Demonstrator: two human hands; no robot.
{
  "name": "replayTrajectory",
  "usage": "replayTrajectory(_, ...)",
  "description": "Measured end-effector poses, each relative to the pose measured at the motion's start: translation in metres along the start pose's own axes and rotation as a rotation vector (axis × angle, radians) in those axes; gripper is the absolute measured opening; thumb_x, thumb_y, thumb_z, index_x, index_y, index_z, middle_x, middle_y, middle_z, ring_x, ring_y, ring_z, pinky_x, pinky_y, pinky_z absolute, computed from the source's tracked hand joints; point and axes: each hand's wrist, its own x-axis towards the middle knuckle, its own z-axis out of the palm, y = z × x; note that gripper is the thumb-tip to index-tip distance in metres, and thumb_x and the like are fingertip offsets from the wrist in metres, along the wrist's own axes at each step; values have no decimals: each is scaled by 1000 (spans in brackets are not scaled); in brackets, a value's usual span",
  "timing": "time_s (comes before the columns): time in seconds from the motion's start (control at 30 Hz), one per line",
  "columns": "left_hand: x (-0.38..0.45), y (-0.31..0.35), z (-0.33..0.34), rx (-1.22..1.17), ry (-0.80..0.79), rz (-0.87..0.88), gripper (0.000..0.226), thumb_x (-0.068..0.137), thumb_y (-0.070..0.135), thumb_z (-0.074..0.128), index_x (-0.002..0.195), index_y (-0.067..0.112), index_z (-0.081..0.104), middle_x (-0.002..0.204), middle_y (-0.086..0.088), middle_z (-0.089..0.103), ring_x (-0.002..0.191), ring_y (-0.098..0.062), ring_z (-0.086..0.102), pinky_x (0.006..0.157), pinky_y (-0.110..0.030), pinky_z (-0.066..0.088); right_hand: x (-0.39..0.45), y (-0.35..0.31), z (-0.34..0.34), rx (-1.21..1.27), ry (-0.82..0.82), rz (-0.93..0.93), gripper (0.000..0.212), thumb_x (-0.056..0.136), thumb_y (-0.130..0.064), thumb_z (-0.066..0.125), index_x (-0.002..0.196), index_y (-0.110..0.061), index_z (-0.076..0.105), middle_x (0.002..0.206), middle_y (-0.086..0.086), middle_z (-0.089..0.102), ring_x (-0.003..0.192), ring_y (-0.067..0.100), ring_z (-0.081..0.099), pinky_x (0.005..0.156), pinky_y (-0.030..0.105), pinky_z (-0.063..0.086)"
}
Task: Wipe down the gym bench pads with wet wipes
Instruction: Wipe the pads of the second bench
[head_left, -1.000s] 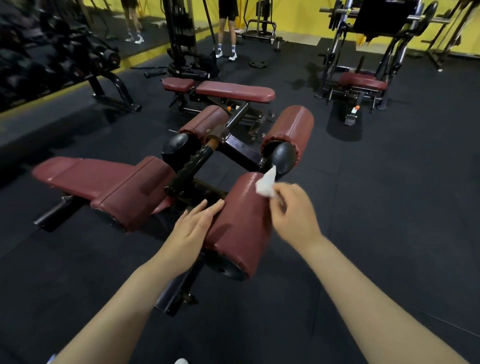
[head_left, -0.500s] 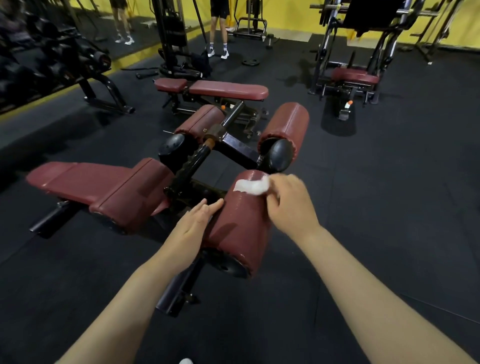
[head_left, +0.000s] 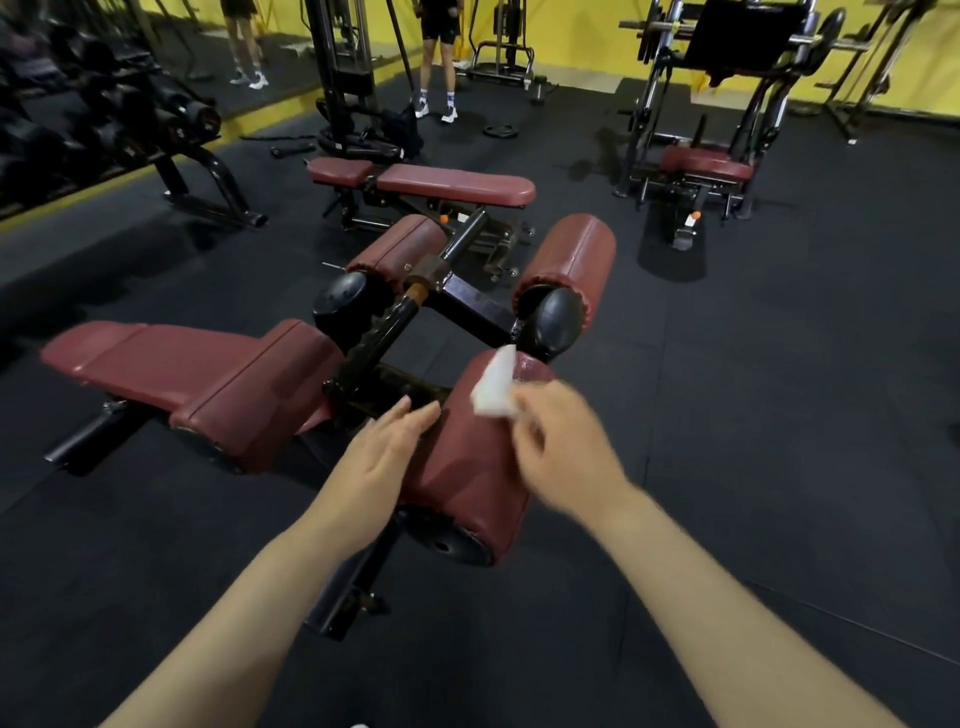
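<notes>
A dark red roller pad of a sit-up bench lies right below me. My right hand pinches a white wet wipe that lies on the far top of this pad. My left hand rests flat with straight fingers against the pad's left side. Two more red roller pads sit beyond on the black frame. The bench's long red seat pad stretches to the left.
A second red flat bench stands behind, and a red-seated machine at the back right. A dumbbell rack lines the left. Two people's legs show at the back near a cable machine. Black rubber flooring surrounds everything.
My right hand has drawn the wipe back toward me and a little right over the pad's top, and the wipe now stands up more. My left hand has stayed on the pad's side.
</notes>
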Motion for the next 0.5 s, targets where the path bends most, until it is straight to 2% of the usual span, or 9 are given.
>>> replayTrajectory(0.07, -10, -3, 1, 47, -17, 24, 48, 89, 79, 20, 127, 66, 47, 127, 60, 34, 134, 25, 18, 115, -22, 14, -34, -22, 1, 90, -177, -245, 28, 77, -8, 51, 101, -9, 63, 85, 5, 59, 79, 23, 51, 77, 31, 43)
replayTrajectory(0.1, -5, -6, 1, 39, -17, -13, 46, 87, 79, 21, 122, 69, 49, 127, 57, 37, 136, 21, 21, 117, -25, 14, -41, -27, -1, 101, -262, -341, 28, 75, -7, 51, 100, -11, 61, 82, 1, 57, 75, 19, 47, 74, 28, 39)
replayTrajectory(0.17, 2, -13, -1, -94, -45, -195, 46, 78, 86, 25, 111, 73, 55, 133, 35, 51, 135, 2, 41, 114, -29, 25, -33, -22, -6, 50, -312, -414, 28, 74, -6, 51, 99, -12, 63, 82, 0, 58, 74, 19, 47, 74, 27, 37)
replayTrajectory(0.23, 5, -19, -3, -139, -88, -299, 57, 71, 92, 27, 109, 67, 61, 122, 15, 60, 116, -12, 53, 99, -29, 36, -7, -7, -10, -41, -191, -258, 25, 77, -3, 57, 98, -9, 66, 89, 5, 65, 79, 26, 54, 78, 37, 44)
replayTrajectory(0.27, 5, -21, -3, -136, -109, -314, 61, 71, 92, 26, 112, 64, 62, 117, 15, 64, 112, -12, 56, 97, -29, 37, 8, 0, -13, -81, -116, -102, 18, 80, -2, 59, 95, -8, 66, 90, 7, 66, 82, 29, 54, 80, 42, 46)
replayTrajectory(0.33, 3, -18, -3, -121, -122, -320, 65, 71, 91, 23, 116, 63, 61, 114, 31, 67, 112, 3, 59, 99, -22, 38, 24, 7, -14, -85, -25, 180, 6, 87, -2, 56, 90, -3, 61, 85, 10, 62, 82, 30, 52, 79, 49, 45)
replayTrajectory(0.37, 1, -13, -3, -116, -117, -310, 65, 71, 90, 22, 116, 64, 60, 112, 40, 63, 112, 13, 55, 94, -15, 35, 24, 3, -13, -56, 3, 214, 6, 87, -2, 56, 90, -2, 61, 84, 11, 61, 82, 30, 52, 79, 50, 44)
replayTrajectory(0.43, -2, -2, -7, -139, -67, -257, 63, 73, 89, 23, 116, 63, 61, 121, 46, 54, 121, 23, 41, 92, -9, 27, 7, -13, -7, 1, -17, 35, 11, 82, 1, 58, 91, -2, 64, 83, 12, 60, 80, 32, 53, 77, 47, 45)
replayTrajectory(0.5, -6, 6, -9, -138, -8, -140, 64, 82, 83, 22, 123, 54, 62, 141, 33, 47, 137, 15, 28, 104, -13, 21, -24, -37, -6, 62, -200, -258, 17, 76, -2, 55, 91, -5, 64, 80, 8, 58, 75, 27, 50, 72, 39, 42)
